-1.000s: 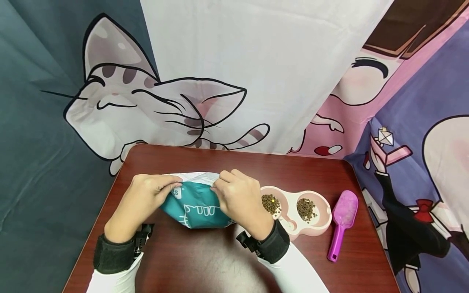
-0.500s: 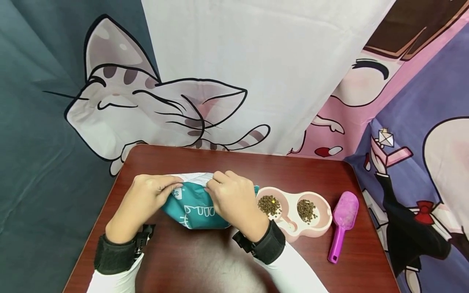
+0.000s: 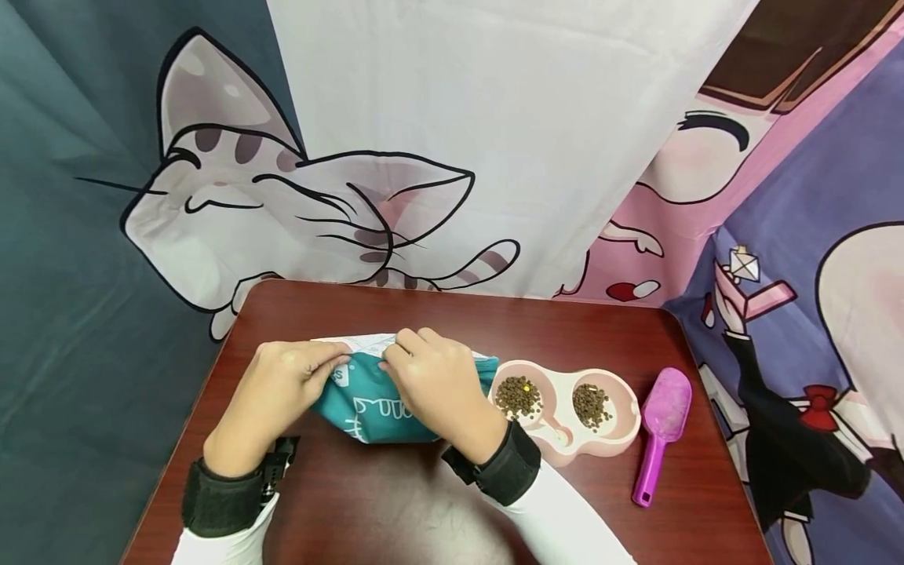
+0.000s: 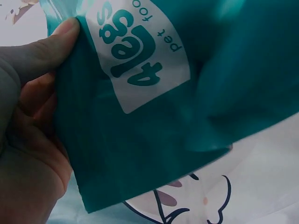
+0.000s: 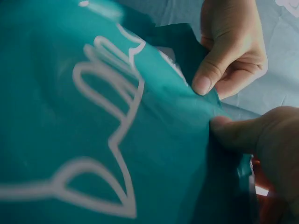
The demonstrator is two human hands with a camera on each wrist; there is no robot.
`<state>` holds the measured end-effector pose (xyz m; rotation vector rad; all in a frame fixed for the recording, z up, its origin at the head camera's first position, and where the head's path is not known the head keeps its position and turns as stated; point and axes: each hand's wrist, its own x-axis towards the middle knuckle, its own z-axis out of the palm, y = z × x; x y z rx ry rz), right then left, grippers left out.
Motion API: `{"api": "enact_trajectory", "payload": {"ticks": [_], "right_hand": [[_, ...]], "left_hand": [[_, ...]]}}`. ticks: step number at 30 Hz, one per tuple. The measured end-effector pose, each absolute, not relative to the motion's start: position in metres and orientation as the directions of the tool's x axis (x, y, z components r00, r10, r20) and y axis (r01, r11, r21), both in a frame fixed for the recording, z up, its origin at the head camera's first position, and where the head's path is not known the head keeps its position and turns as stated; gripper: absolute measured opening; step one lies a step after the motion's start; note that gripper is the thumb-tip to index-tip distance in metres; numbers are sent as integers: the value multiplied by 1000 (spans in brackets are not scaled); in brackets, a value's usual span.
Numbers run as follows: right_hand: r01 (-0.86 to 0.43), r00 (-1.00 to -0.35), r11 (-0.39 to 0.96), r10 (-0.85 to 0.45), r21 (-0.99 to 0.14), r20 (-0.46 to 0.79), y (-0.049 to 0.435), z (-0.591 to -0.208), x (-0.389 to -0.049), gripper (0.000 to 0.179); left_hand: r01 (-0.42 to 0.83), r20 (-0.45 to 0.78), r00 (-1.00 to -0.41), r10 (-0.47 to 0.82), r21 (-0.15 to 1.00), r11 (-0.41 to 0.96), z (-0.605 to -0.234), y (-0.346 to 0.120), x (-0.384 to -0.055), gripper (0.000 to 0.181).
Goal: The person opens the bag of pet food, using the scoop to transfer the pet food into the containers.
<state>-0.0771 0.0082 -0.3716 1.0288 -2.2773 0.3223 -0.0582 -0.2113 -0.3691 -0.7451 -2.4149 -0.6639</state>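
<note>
A teal pet food bag with white cat line drawings is held up over the table in the head view. Its white top edge is folded over. My left hand pinches the bag's upper left edge between thumb and fingers. Further along the same edge, my right hand pinches it and covers part of the bag's front. In the left wrist view the bag's printed label reads "4Legs pet food". Both thumbs press on the teal side in the right wrist view, the left hand close to the right hand.
A pale pink double pet bowl with brown kibble in both sides stands right of the bag. Beyond it lies a purple scoop. A cartoon-printed cloth hangs behind the brown table.
My right hand has slid left along the bag's top edge toward my left hand, uncovering the bag's right corner. The left hand has stayed nearly in place.
</note>
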Motion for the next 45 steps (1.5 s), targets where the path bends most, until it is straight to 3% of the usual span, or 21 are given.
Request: {"api": "enact_trajectory", "payload": {"ticks": [7,14,21,27,36,45], "right_hand": [[-759,-488,650,-583,14,649,7,-374,-80,18],[-760,-525,649,-602,-14,602,3,-372,-79,17],[-767,-491,641,-619,33,613,-4,-374,-79,26],[-771,-443,633,-611,69,656,-5,-377,-83,26],[-781,-452,622,-615,46,646,-7,-377,-83,22],[-770,-407,626,-632,125,659,-10,-378,-82,28]], "left_hand": [[617,619,-700,355,274,738,-366,-211,-53,22],[585,569,-747,344,318,746,-361,-210,-54,19],[566,540,-769,342,326,757,-362,-207,-51,20],[574,558,-747,361,267,775,-364,-204,-50,20],[605,598,-706,380,230,762,-368,-198,-50,16],[617,620,-687,380,220,756,-371,-196,-49,9]]}}
